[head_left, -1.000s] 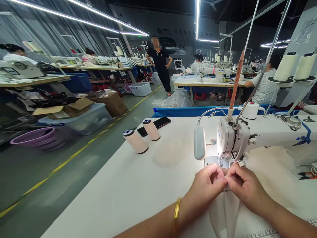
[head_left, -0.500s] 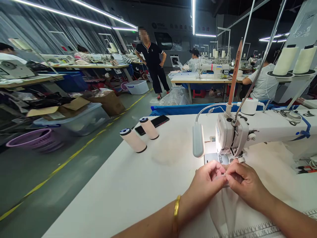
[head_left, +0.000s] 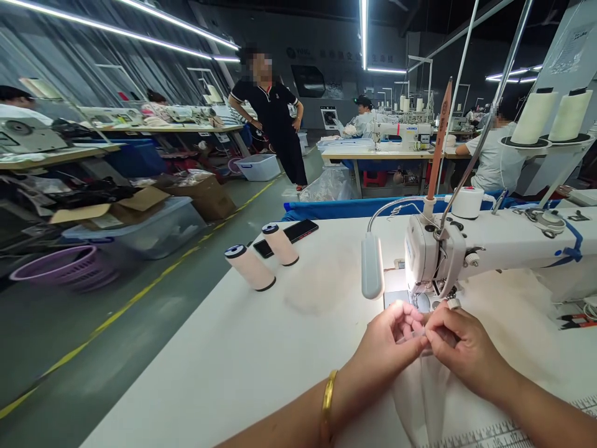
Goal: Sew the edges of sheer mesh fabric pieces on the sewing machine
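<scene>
Left hand [head_left: 385, 348] and right hand [head_left: 466, 348] nearly meet, and through the head camera I see both narrowed to a pinch, holding thin pale fabric [head_left: 433, 395] between thumbs and fingers. From there it falls toward me over the tabletop [head_left: 224, 373], just in front of the sewing machine [head_left: 420, 255]. Its pinched edge is too small for me to make out. Farther left, I see two thread spools [head_left: 252, 269] beside a dark phone [head_left: 303, 231]; a measuring scale [head_left: 506, 434] lies near my right forearm.
</scene>
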Available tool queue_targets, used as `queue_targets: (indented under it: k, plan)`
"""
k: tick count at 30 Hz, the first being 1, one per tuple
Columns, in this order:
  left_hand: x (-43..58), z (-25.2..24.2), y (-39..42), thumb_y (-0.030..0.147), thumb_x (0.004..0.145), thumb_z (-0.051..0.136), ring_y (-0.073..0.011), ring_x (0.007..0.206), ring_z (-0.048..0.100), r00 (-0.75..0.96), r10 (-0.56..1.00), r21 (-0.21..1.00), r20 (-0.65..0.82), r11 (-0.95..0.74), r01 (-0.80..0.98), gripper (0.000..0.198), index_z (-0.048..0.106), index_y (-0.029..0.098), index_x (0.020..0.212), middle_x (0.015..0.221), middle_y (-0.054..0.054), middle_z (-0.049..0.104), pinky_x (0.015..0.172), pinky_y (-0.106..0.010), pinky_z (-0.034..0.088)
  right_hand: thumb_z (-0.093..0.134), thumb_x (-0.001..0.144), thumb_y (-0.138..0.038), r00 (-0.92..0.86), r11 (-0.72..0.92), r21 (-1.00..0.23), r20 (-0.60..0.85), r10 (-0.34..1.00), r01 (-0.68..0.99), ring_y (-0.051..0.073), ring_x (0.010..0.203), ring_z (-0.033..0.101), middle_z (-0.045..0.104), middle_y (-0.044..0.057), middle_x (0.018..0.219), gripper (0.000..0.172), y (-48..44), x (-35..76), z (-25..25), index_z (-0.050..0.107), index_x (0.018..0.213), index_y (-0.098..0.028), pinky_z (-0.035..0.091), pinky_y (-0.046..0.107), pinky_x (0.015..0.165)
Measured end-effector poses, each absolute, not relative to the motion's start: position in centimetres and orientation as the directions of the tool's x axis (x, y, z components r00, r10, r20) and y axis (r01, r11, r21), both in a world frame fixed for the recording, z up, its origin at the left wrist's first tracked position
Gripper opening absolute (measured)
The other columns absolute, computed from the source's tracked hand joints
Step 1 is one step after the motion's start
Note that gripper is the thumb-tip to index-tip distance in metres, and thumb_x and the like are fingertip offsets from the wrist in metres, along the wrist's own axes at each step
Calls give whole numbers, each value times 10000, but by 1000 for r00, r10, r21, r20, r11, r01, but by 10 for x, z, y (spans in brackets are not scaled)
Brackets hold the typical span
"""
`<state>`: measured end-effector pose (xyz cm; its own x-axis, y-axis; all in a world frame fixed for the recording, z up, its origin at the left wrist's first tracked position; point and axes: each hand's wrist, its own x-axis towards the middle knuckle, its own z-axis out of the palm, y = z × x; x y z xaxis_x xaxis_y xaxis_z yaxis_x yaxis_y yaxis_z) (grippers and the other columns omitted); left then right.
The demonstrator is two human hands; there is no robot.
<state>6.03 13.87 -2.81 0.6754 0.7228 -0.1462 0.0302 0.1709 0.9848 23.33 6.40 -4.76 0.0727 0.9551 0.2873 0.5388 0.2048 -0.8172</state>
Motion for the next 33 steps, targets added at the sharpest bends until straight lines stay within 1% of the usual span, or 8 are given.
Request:
queue_targets:
  k: [3, 7, 16, 20, 23, 27, 30, 33]
  plan:
    - [60, -29, 140, 363, 751, 811, -149, 759, 531, 691, 700, 979, -178, 194, 56, 340, 640, 168, 971, 792, 29, 569, 708, -274, 461, 561, 940, -248, 71, 203, -813, 287, 955, 546, 168, 723, 519, 557, -18, 772, 184, 65, 233, -48, 583, 756, -252, 451, 269, 675]
    - [60, -29, 143, 399, 774, 791, -148, 740, 517, 693, 696, 981, -188, 171, 95, 297, 619, 169, 851, 763, 24, 561, 680, -270, 442, 554, 947, -270, 75, 195, -807, 283, 956, 558, 170, 714, 520, 547, -20, 756, 194, 67, 233, -48, 590, 758, -250, 441, 278, 680]
    - [56, -27, 144, 424, 830, 678, -193, 804, 564, 662, 744, 953, -86, -131, 271, 270, 572, 194, 737, 833, -16, 624, 706, -293, 439, 539, 901, -276, 91, 126, -783, 226, 970, 609, 176, 693, 499, 531, -24, 726, 155, 67, 233, -50, 528, 751, -242, 407, 278, 647]
    - [58, -29, 144, 326, 882, 607, -248, 960, 568, 625, 780, 802, -32, -353, 482, 230, 571, 201, 693, 911, -36, 630, 839, -353, 443, 530, 910, -284, 112, 35, -720, 155, 982, 693, 192, 696, 511, 537, -24, 699, 176, 75, 229, -52, 493, 743, -244, 393, 288, 641]
    - [61, -34, 144, 244, 902, 564, -251, 939, 559, 598, 800, 662, 46, -473, 581, 215, 532, 196, 695, 904, -42, 627, 863, -392, 429, 504, 884, -220, 70, 63, -611, 191, 979, 789, 198, 696, 531, 555, -12, 701, 202, 83, 228, -53, 411, 706, -238, 384, 297, 651]
    - [62, -45, 146, 174, 893, 609, -221, 857, 555, 611, 730, 544, 307, -661, 517, 105, 560, 202, 804, 907, -29, 632, 793, -367, 408, 496, 867, -168, 75, 53, -518, 223, 972, 854, 192, 646, 548, 565, -11, 682, 187, 90, 228, -53, 407, 719, -240, 369, 289, 612]
    - [60, -52, 148, 83, 921, 553, -208, 808, 527, 671, 542, 367, 506, -839, 401, 197, 572, 200, 764, 852, -17, 640, 765, -359, 381, 499, 891, -161, 83, 47, -509, 228, 970, 860, 184, 609, 559, 600, -13, 692, 149, 91, 229, -56, 469, 769, -241, 376, 282, 584]
    - [56, -55, 149, 53, 968, 507, -200, 758, 502, 733, 410, 254, 543, -912, 322, 276, 589, 197, 747, 784, -6, 654, 755, -368, 381, 518, 946, -202, 72, 75, -498, 269, 960, 864, 186, 627, 586, 658, 10, 778, 115, 90, 232, -60, 519, 837, -239, 399, 281, 571]
